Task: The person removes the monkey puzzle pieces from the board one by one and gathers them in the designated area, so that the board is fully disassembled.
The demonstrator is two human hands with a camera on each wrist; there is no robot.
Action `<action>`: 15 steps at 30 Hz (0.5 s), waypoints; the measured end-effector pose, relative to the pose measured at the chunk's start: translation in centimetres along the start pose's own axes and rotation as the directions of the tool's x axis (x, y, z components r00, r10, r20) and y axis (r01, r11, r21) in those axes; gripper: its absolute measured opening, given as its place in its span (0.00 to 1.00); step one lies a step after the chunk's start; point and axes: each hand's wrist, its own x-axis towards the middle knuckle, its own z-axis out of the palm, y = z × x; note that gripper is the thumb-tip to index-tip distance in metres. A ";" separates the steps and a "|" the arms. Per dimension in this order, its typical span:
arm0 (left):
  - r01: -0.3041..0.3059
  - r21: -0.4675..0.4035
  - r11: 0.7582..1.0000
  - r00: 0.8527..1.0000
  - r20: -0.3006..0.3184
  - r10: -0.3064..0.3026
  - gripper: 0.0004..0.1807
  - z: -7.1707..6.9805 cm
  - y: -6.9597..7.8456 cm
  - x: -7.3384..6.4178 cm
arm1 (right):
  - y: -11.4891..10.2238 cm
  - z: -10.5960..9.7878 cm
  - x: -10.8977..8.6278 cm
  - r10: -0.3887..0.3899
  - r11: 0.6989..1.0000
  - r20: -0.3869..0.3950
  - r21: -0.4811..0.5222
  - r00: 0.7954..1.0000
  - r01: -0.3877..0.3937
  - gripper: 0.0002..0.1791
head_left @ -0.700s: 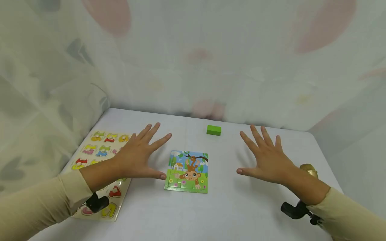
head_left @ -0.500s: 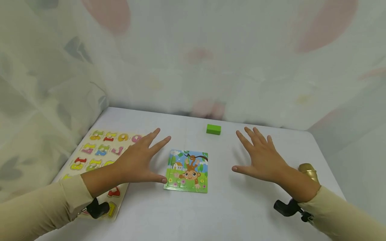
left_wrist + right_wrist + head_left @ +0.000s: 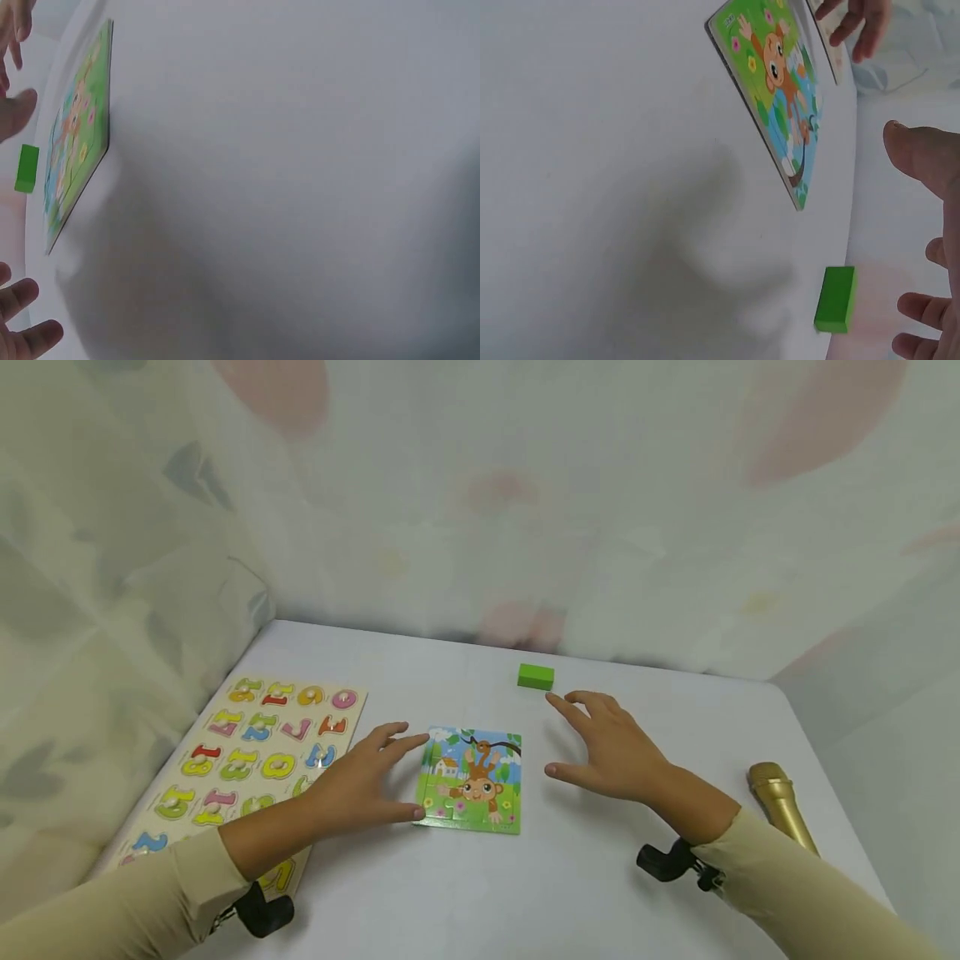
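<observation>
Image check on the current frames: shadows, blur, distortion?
Head: soft, diffuse light, faint shadows beneath the left hand and right hand, monkey jigsaw puzzle legible; left wrist: broad soft shadow on the white table, right edge darkened, puzzle artwork soft; right wrist: diffuse hand-like shadow, far table edge bowed, puzzle artwork clearer than in left wrist.

Gold stick-shaped microphone (image 3: pixel 783 806) — right side of the white tabletop (image 3: pixel 480 902). Cream rectangular number board (image 3: pixel 300 752) — left side. Pale patterned fabric (image 3: pixel 450 527) hangs behind.
</observation>
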 end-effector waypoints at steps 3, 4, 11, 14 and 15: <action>-0.008 0.005 1.000 1.000 -0.009 0.008 0.51 0.9 0.3 -0.2 | -0.6 0.8 0.8 -0.028 0.998 -0.015 0.062 0.999 0.029 0.52; -0.014 0.011 1.000 1.000 -0.019 0.014 0.49 1.2 0.4 -0.2 | -0.8 1.1 1.1 -0.035 0.996 -0.015 0.084 0.999 0.036 0.51; 0.008 0.011 1.000 0.998 -0.058 -0.007 0.41 2.9 1.2 0.0 | -2.3 3.5 3.3 -0.108 0.967 0.017 0.234 0.994 0.101 0.43; 0.034 0.036 0.999 0.998 -0.055 -0.032 0.40 3.6 1.6 0.1 | -3.1 4.5 4.2 -0.129 0.956 0.044 0.272 0.991 0.113 0.41; 0.040 0.043 0.998 0.998 -0.055 -0.038 0.40 3.7 1.7 0.1 | -3.4 4.8 4.5 -0.132 0.953 0.054 0.280 0.990 0.112 0.40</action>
